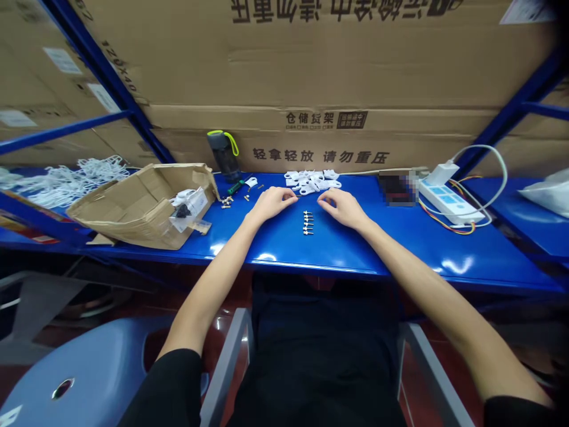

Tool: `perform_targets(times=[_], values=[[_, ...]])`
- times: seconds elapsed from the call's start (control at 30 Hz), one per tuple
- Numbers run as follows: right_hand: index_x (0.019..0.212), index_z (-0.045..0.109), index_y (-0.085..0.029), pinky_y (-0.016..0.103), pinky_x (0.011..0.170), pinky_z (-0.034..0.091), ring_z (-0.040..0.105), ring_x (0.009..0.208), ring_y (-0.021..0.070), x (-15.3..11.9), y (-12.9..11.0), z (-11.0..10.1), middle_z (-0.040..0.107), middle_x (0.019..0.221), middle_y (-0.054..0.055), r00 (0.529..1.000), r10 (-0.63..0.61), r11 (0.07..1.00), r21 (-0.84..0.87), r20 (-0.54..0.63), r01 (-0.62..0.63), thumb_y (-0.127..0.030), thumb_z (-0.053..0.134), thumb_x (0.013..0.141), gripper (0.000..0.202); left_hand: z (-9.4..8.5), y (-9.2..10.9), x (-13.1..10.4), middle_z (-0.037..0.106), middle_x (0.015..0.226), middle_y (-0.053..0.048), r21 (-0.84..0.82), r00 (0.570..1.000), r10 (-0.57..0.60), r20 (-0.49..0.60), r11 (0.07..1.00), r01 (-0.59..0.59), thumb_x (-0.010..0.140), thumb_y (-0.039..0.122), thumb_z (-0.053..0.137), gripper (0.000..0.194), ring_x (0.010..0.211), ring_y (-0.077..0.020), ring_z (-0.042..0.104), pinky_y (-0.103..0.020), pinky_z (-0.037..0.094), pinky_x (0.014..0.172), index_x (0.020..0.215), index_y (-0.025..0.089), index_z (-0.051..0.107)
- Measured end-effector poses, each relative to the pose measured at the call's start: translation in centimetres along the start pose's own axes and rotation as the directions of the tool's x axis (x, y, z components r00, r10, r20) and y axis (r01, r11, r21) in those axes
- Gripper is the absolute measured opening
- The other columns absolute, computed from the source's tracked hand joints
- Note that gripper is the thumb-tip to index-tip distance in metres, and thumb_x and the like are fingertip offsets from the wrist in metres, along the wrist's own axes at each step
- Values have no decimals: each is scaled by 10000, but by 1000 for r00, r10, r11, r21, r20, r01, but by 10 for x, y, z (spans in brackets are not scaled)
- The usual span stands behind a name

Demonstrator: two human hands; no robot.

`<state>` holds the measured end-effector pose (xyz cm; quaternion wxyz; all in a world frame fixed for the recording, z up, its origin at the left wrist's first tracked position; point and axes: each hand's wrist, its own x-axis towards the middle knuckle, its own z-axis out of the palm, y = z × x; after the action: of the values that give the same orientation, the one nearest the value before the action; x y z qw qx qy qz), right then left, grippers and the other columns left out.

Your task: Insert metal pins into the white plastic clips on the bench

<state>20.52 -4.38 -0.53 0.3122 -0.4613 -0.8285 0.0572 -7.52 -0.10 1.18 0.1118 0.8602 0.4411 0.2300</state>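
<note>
On the blue table (284, 243), several small metal pins or screws (308, 223) stand in a short column between my hands. My left hand (273, 203) rests left of them, its fingers curled with the tips pressed together; whether they hold anything is too small to tell. To the right, my right hand (340, 207) is held likewise, thumb and fingertips together, with any held item too small to make out. Just beyond both hands lies a pile of white plastic parts (311, 181). Left of my left hand are small brass-coloured pieces (227, 202) and a green-handled screwdriver (235, 188).
An open cardboard box (133, 204) with a plastic bag in it sits at the left, a dark bottle (223, 155) behind it. White cords (75, 182) lie far left. A white power strip (448, 198) with cables and a dark, partly pixelated object (395, 187) are at right.
</note>
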Motion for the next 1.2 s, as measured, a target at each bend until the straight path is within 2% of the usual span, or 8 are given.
perform_targets(times=[0.17,0.27,0.37,0.53,0.67,0.97,1.2], values=[[1097,790,-209,368,814,501,677,909,269,1,26,-16,771,1009,97,973,165,980,-79,-164,-180,-249,552,1002,260,0,-6,1,822,980,-63,105,998,-50,-26,993,52,1026,361,672,249,930,-249,734,-314,510,816,1135,237,858],[1085,806,-211,361,792,500,683,934,282,-2,39,-25,773,1012,109,956,249,951,-150,-156,-272,-200,535,973,293,-1,-5,0,833,1057,-72,162,997,-71,-18,984,73,1033,347,671,273,1002,-274,747,-325,534,851,1207,252,858],[1051,824,-212,356,806,496,687,957,280,-5,44,-32,777,1061,113,951,295,930,-201,-93,-308,-176,536,962,304,-1,-2,-1,837,1153,-80,221,994,-109,-5,969,108,1043,347,665,299,1086,-302,752,-348,554,891,1264,270,852],[1064,829,-225,335,826,483,676,962,256,-5,41,-34,767,1048,88,963,268,940,-229,36,-253,-216,630,963,223,-1,0,-1,839,1201,-75,226,990,-144,9,964,138,1049,357,673,287,1141,-326,757,-372,567,919,1255,290,860],[1112,818,-230,325,812,468,675,973,246,-4,34,-29,747,1076,87,971,224,950,-242,88,-197,-264,659,1002,196,0,2,-1,842,1178,-67,207,987,-160,0,966,157,1036,370,701,244,1113,-313,763,-353,560,899,1177,281,880],[1161,845,-243,333,818,482,667,1071,274,0,26,-18,734,1172,120,962,260,916,-336,81,-220,-306,620,1050,258,3,10,0,836,1111,-65,207,989,-149,-3,967,146,1054,384,673,252,1038,-273,754,-309,531,868,1166,266,865],[1063,861,-226,365,831,511,670,1050,300,1,31,-11,766,1132,144,975,217,922,-338,48,-189,-273,623,1028,244,8,8,1,828,1070,-62,156,997,-81,5,985,79,1076,382,635,256,1014,-260,754,-293,512,829,1181,250,827]])
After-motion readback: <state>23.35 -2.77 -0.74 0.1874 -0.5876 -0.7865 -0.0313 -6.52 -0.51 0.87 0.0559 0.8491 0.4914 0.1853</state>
